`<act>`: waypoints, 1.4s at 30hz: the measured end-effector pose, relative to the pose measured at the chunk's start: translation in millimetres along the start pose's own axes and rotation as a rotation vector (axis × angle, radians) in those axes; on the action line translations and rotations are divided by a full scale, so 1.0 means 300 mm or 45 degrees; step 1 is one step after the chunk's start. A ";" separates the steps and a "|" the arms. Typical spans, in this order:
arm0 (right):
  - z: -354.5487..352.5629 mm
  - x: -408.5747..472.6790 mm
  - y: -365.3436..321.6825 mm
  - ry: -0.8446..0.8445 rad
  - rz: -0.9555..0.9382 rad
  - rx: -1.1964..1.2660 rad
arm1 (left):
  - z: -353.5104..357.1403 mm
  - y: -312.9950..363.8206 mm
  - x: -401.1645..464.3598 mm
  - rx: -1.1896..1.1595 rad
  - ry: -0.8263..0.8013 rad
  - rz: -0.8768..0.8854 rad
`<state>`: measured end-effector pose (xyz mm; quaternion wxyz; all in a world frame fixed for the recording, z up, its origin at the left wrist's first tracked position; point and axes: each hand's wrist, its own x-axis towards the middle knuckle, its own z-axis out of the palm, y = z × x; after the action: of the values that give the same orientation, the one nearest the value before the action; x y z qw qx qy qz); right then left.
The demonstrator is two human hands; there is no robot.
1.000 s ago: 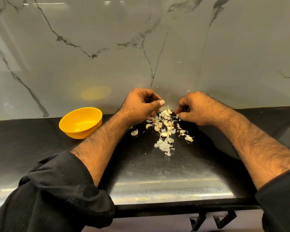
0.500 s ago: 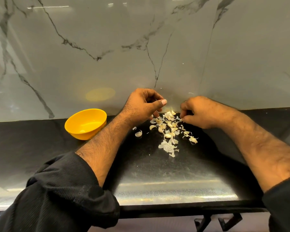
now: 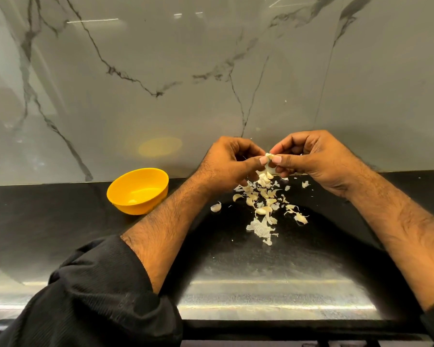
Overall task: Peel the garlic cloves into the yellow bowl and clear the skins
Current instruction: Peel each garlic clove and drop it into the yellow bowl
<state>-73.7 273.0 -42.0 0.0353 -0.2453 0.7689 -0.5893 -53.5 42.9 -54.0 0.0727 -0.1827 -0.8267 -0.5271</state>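
The left hand (image 3: 229,164) and the right hand (image 3: 313,160) are being held together above the black counter (image 3: 60,221), with a garlic clove (image 3: 269,159) being pinched between the thumbs and fingertips of both. A pile of cloves and skins (image 3: 263,204) is lying directly beneath the hands. The yellow bowl (image 3: 138,190) is being kept upright to the left, well apart from the pile.

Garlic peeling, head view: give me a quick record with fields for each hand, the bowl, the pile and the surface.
left hand: pinches garlic clove
right hand: pinches the same clove
bowl: yellow, upright on the counter, left of the hands; contents unclear
pile: cloves and skins, scattered below the hands
counter: black, glossy
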 end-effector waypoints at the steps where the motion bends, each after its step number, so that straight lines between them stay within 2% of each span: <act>1: -0.001 0.002 0.002 0.008 -0.006 -0.004 | 0.002 0.000 -0.001 -0.004 -0.005 0.007; 9: 0.002 0.006 0.008 0.010 0.004 -0.020 | -0.002 -0.002 -0.007 -0.048 -0.013 -0.010; 23: 0.009 0.006 0.003 -0.011 -0.024 -0.025 | 0.009 -0.005 -0.010 0.096 0.088 0.044; 36: 0.018 -0.002 -0.012 0.105 -0.113 -0.423 | 0.019 -0.012 -0.008 0.115 0.086 0.015; 42: 0.018 -0.005 -0.017 0.128 -0.128 -0.434 | 0.022 -0.012 -0.006 0.118 0.054 -0.010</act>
<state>-68.7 267.8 -39.4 -0.0747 -0.2563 0.8452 -0.4630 -52.7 47.1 -60.6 0.0964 -0.1646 -0.8492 -0.4924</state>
